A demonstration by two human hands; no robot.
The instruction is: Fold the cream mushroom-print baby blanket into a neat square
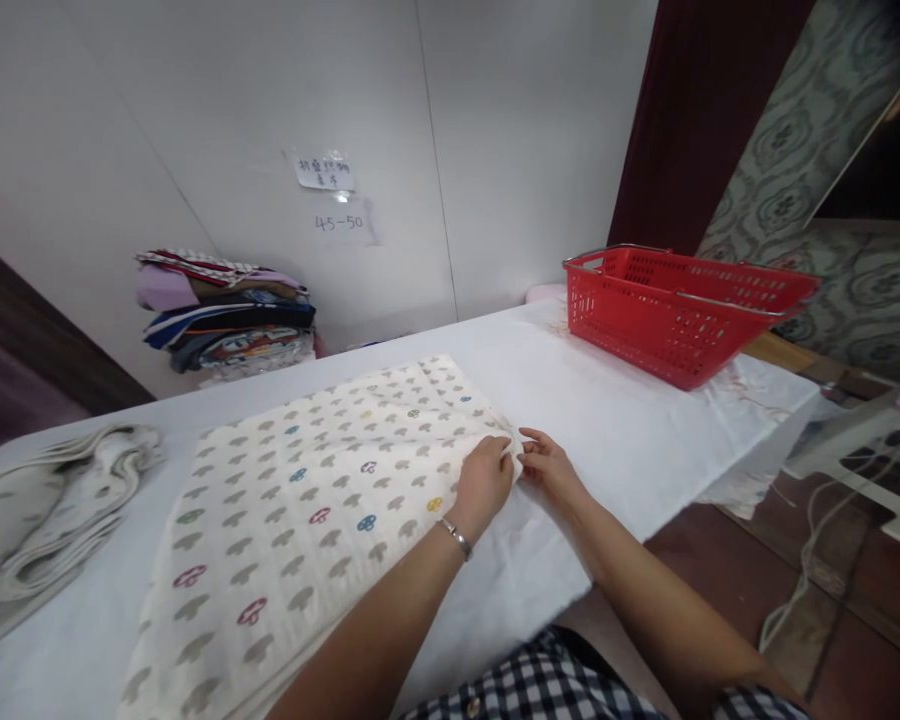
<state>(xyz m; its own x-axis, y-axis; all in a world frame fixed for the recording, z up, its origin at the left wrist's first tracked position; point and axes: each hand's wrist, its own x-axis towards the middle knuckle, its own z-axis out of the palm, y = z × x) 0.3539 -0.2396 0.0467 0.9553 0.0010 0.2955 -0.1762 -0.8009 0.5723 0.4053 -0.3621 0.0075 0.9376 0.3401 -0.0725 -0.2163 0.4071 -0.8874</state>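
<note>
A cream cloth with small mushroom prints (300, 510) lies spread on the white-covered table (630, 420). My left hand (484, 480), wearing a thin bracelet, is closed on the cloth's right edge near its far corner. My right hand (547, 465) sits right beside it, fingers pinching the same edge of the cloth. The two hands almost touch.
A red plastic basket (675, 310) with metal handles stands at the table's far right. A stack of folded clothes (225, 315) rests against the wall at the back left. Folded pale cloth (52, 510) lies at the left edge. A white plastic stool (877, 460) stands on the floor right.
</note>
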